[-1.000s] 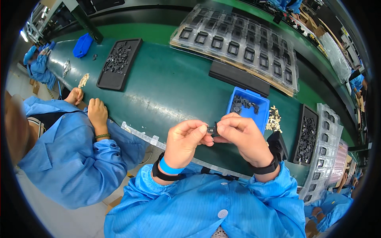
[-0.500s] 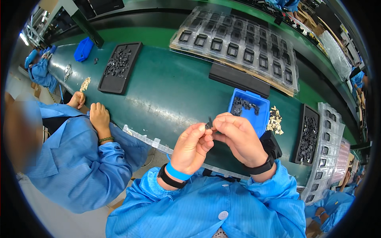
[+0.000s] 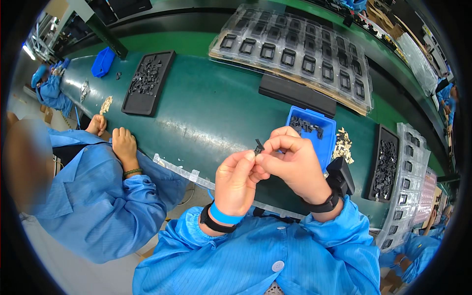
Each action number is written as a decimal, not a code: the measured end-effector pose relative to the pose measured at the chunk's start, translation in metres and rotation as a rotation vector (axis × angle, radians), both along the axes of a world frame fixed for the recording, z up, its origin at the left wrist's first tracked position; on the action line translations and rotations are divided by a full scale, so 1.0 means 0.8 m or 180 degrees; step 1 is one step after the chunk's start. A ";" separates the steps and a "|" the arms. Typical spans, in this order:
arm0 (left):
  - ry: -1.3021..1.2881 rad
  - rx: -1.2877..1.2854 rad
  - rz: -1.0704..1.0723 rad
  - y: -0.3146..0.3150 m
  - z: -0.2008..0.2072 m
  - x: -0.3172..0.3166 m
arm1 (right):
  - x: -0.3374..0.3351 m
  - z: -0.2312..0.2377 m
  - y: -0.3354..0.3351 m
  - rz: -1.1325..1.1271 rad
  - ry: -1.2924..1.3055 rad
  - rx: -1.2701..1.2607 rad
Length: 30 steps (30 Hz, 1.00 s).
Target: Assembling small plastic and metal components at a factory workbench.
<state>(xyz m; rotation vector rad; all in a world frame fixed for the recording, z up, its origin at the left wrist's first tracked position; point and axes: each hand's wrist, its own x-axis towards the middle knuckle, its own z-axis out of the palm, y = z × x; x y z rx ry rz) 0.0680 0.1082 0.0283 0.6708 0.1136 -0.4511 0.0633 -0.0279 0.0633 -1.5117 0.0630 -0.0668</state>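
Note:
A small black plastic part (image 3: 258, 146) sticks up from between my fingertips, above the near edge of the bench. My left hand (image 3: 235, 181) pinches its lower end between thumb and fingers. The fingers of my right hand (image 3: 294, 160) are closed at the part's right side, thumb and forefinger against it. My fingertips hide the part's lower end. Just beyond my right hand stands a blue bin (image 3: 322, 142) with several small black parts (image 3: 304, 126) in it. Beside the bin lies a pile of small cream-coloured pieces (image 3: 342, 146).
Black trays of small black parts stand at right (image 3: 383, 164) and far left (image 3: 148, 83). Clear blister trays (image 3: 295, 54) with black frames are stacked at the back; another blister tray (image 3: 405, 184) lies far right. A co-worker's hands (image 3: 123, 146) rest at the bench edge, left.
My right hand has turned, its thumb now nearer the left thumb. The black part has tilted and shows more of its upper end. The co-worker's hands have stayed put.

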 end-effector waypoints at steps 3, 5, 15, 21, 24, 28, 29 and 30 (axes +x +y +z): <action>-0.0458 0.0125 0.0293 0.003 0.003 0.008 | -0.003 0.014 -0.007 0.0282 0.0316 0.0756; -0.1449 0.0892 0.0166 0.011 0.003 0.016 | -0.004 0.019 -0.011 0.0355 0.0549 0.1238; -0.4758 0.2911 0.0447 0.025 0.039 0.044 | 0.001 0.012 -0.027 0.0631 0.0967 0.1013; -0.4842 0.2819 0.0339 0.020 0.030 0.039 | -0.009 0.000 -0.026 0.0594 0.1008 0.1050; -0.4414 0.2757 0.0391 0.016 0.018 0.035 | -0.016 0.003 -0.031 0.0349 0.1155 0.1166; -0.4165 0.2588 0.0389 0.003 0.010 0.025 | -0.032 0.006 -0.039 0.0196 0.1015 0.1317; -0.4175 0.2595 0.0356 -0.001 0.009 0.023 | -0.038 0.008 -0.038 0.0139 0.0793 0.0991; -0.4188 0.2592 0.0315 -0.005 0.010 0.020 | -0.044 0.009 -0.038 0.0067 0.0578 0.0661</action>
